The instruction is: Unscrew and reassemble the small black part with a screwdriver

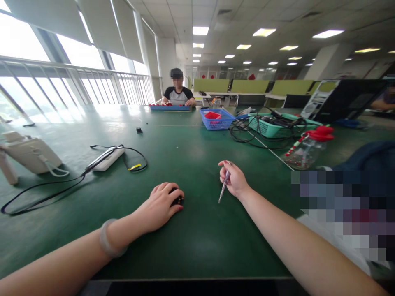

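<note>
My left hand (163, 204) rests on the green table (197, 246), its fingers curled over a small black object (177, 199) with brassy spots. Most of that object is covered by the fingers, so its kind is unclear. To the right, my right hand (233, 177) is closed around a slim screwdriver (224, 187) with a clear, purplish handle. The screwdriver's tip points down and slightly left, close to the tabletop. A gap of green table lies between the two hands.
A white power bank (108, 159) with a black cable and a beige bag (32, 154) lie left. Farther back are a small black piece (139, 130), a blue basket (217, 124) and a green cable basket (271, 130). A red-lidded bottle (308, 150) stands right. Another person (178, 95) sits opposite.
</note>
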Motion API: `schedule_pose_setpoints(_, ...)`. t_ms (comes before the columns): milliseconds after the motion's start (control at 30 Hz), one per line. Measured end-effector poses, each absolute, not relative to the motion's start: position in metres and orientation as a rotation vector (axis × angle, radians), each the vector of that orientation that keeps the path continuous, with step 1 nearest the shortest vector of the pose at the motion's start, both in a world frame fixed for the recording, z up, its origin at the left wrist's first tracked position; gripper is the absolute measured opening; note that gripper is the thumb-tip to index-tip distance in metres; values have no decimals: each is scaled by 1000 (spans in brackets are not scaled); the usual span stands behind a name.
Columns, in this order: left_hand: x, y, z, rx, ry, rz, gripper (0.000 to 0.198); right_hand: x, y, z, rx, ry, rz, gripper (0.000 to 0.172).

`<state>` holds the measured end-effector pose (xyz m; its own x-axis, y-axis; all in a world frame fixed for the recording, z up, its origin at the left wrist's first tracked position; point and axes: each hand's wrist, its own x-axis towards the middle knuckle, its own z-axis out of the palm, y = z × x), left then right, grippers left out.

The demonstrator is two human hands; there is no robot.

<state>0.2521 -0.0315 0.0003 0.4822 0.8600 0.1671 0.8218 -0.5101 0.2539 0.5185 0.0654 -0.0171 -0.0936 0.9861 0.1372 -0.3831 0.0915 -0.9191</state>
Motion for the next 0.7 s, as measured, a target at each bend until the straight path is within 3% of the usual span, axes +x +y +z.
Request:
schedule_pose_setpoints(267, 113, -31, -4, 2330, 1923, 465, 33, 520, 66, -19, -780, -1080, 1381, 27)
schedule_pose_setpoints(467, 56, -26, 21, 1840, 2205, 799, 48, 521, 67, -20, -788, -1086, 1372, 27)
schedule_pose_setpoints(700, 48, -28, 24, 1215, 1816, 1299, 54, 520, 65, -18, -798, -1075, 1371, 26)
